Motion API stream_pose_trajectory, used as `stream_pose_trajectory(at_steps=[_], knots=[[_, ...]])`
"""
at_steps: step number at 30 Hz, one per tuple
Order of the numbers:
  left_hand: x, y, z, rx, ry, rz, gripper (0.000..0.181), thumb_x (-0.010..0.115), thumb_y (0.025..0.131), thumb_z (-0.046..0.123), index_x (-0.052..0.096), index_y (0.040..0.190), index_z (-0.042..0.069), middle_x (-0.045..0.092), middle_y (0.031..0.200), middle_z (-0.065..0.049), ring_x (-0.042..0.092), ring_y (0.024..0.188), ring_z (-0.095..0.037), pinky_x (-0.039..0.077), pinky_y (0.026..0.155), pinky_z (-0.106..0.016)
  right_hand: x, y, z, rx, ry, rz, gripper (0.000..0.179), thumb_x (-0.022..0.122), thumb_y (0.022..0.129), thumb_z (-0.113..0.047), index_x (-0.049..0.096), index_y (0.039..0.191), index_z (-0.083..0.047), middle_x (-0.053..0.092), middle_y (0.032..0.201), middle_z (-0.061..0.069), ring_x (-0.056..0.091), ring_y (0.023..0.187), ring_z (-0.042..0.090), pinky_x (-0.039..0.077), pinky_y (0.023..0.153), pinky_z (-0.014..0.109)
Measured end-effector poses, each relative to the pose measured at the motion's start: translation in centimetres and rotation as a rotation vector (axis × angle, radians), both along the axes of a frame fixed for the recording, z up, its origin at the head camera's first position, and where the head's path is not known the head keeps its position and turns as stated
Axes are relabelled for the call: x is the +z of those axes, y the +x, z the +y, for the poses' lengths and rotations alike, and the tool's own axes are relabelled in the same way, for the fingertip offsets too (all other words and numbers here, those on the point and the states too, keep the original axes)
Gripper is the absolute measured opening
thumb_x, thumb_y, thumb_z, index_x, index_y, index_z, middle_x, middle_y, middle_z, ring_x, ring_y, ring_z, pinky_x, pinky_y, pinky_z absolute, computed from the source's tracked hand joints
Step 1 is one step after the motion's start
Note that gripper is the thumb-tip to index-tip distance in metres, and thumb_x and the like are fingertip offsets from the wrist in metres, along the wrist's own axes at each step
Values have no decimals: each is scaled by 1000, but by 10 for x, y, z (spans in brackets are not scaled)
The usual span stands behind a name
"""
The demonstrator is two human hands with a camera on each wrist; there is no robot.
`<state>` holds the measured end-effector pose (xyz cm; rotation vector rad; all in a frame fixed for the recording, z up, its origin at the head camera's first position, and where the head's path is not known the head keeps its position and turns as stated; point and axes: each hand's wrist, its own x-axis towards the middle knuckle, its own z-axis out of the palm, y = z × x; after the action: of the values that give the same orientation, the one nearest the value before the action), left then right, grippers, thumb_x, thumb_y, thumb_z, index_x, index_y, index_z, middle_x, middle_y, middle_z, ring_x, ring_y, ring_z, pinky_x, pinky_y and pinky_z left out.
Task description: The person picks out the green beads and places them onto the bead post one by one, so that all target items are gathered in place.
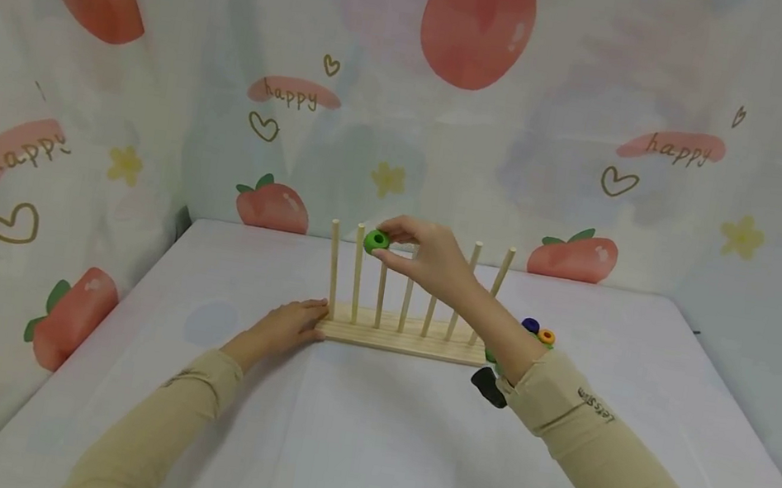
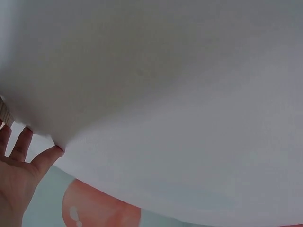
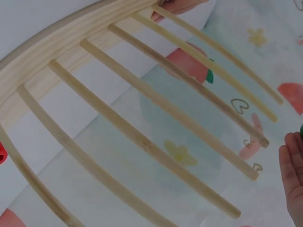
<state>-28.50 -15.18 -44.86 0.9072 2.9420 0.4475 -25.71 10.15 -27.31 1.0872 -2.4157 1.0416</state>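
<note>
My right hand pinches a round green bead with a hole through it. It holds the bead up near the tops of the pegs at the left, beside the second peg. The wooden rack has a long flat base with several upright pegs. At the base's left end rests my left hand, its fingers loosely extended against the wood. In the right wrist view, the right hand is partly cut off, with only a sliver of green showing. The left wrist view shows the left hand beside the base's end.
Beyond the rack's right end lie a purple bead, an orange bead and some green pieces, partly hidden by the right forearm. A black object sits by the right wrist. Printed cloth walls enclose the white table.
</note>
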Motion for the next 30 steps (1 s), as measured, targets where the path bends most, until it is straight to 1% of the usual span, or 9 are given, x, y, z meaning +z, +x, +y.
stream_pose_trajectory(at_steps=[4, 7, 11, 15, 18, 23, 26, 30], knots=[[3, 0, 2, -13, -7, 31, 53, 59, 92, 28, 51, 132, -5, 47, 140, -21, 51, 122, -39, 43, 99, -48, 8, -10, -6, 9, 9, 3, 25, 69, 86, -9, 65, 108, 3, 70, 101, 14, 67, 93, 25, 53, 88, 35], [4, 1, 3, 3, -5, 10, 53, 58, 92, 29, 49, 134, -4, 44, 142, -20, 51, 122, -40, 44, 98, -49, 11, -19, -8, 7, 7, 4, 26, 68, 86, -8, 65, 108, 4, 69, 102, 16, 67, 94, 25, 53, 88, 34], [4, 4, 3, 39, -9, -29, 55, 56, 94, 30, 46, 137, -1, 40, 146, -17, 48, 126, -39, 42, 97, -56, 14, -27, -9, 4, 20, -12, 28, 68, 86, -8, 64, 110, 5, 69, 104, 18, 66, 95, 27, 53, 89, 36], [3, 4, 3, 40, -14, -25, 55, 55, 94, 31, 45, 138, -1, 40, 146, -17, 48, 127, -38, 42, 96, -58, 16, -32, -10, -1, 47, -25, 30, 68, 86, -8, 63, 112, 6, 68, 105, 18, 65, 97, 28, 52, 91, 36], [3, 3, 3, 35, -14, -15, 55, 55, 94, 31, 46, 137, -1, 40, 145, -17, 48, 126, -38, 43, 96, -57, 16, -37, -11, -1, 61, -34, 31, 68, 86, -9, 63, 113, 6, 68, 105, 19, 65, 97, 28, 51, 91, 36], [2, 4, 3, 38, -12, -20, 55, 55, 94, 31, 46, 137, -1, 41, 145, -17, 48, 127, -38, 43, 97, -56, 13, -45, -11, 14, 66, -57, 32, 67, 87, -9, 62, 114, 6, 68, 105, 19, 65, 97, 28, 52, 90, 36], [2, 5, 2, 36, -5, -14, 54, 56, 94, 31, 47, 136, -2, 42, 144, -18, 49, 126, -38, 43, 97, -55, 11, -50, -12, 40, 44, -68, 31, 67, 87, -8, 62, 114, 7, 68, 105, 20, 65, 97, 29, 52, 90, 39], [1, 5, 2, 37, 2, 0, 54, 57, 93, 31, 48, 135, -2, 44, 142, -18, 51, 123, -40, 44, 96, -54, 9, -54, -12, 61, 7, -92, 29, 68, 86, -7, 63, 111, 7, 68, 102, 21, 66, 95, 29, 52, 90, 38]])
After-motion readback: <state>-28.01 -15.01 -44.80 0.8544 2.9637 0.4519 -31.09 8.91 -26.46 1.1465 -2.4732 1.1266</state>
